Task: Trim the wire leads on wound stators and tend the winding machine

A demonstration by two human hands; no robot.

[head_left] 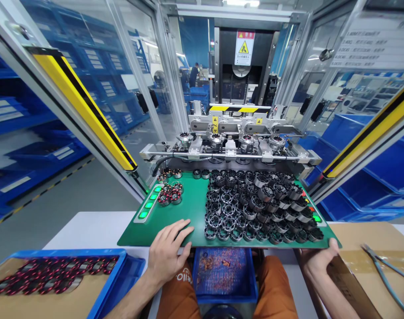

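Observation:
My left hand (170, 248) lies open, fingers stretched over the front edge of a green work plate (193, 208), with nothing in it. My right hand (319, 261) is at the plate's front right corner; its thumb shows beside the corner and its other fingers are hidden. Rows of bare dark stator cores (246, 212), stacked in places, cover the plate's right side. At its left stand several stators with red copper windings (170, 195). Behind the plate, a winding machine (231, 146) carries several cores on its stations.
A blue tray (123, 257) of wound stators is at the left. Pliers (381, 266) rest on a cardboard box (361, 235) at the right. Below the plate is a blue bin (225, 294) with copper scraps. Yellow light-curtain posts (85, 106) flank the machine; a person (194, 75) is far behind.

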